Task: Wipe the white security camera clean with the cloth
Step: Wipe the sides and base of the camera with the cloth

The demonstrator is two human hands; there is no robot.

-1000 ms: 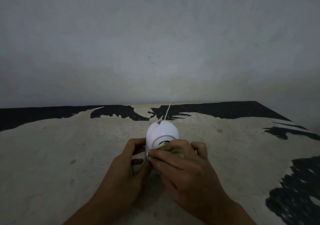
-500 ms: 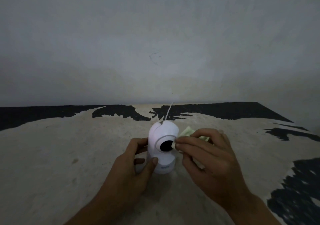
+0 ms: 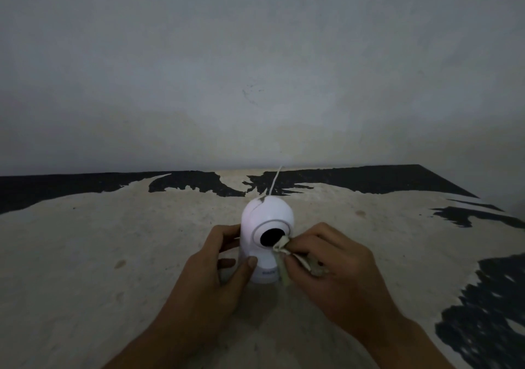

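A left hand (image 3: pixel 210 272) braces the white security camera (image 3: pixel 267 238) upright on a worn table (image 3: pixel 113 240) while the right hand (image 3: pixel 335 266) pinches a cloth (image 3: pixel 281 248) at its lens edge, best rubbed lightly.

The left hand (image 3: pixel 210 277) hides the left side and bottom of the white security camera (image 3: pixel 265 238), and most of the cloth (image 3: pixel 284 255) is bunched up inside the right hand (image 3: pixel 338 272). The tiny writing on the camera's base is too small to read. Both arms run off the bottom edge, and the thin white cable (image 3: pixel 275 180) goes out of sight behind the table (image 3: pixel 113 240).
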